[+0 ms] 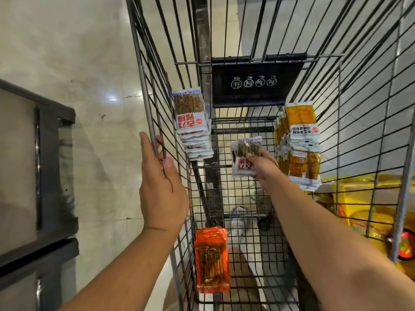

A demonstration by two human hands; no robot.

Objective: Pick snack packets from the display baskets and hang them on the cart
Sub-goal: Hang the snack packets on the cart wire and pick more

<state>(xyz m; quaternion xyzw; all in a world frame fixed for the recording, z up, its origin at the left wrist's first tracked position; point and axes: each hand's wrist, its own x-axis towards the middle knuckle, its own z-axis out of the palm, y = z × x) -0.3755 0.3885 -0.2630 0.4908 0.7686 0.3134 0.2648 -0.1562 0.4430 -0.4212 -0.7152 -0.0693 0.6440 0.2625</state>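
Right hand (263,169) pinches white plastic snack packets (246,158) inside grey wire cart (143,90), left hand (161,187) grips its rim; best hook them squarely.

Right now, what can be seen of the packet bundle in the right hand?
The packet bundle is glossy white plastic with a clear window showing brown sticks, and red print below the window. It looks like several packets stacked together, but the count is unclear. The right hand grips its right edge, thumb across the front. The bundle is held roughly upright and slightly tilted, in mid-air inside the cart, touching no wire and none of the hung packets.
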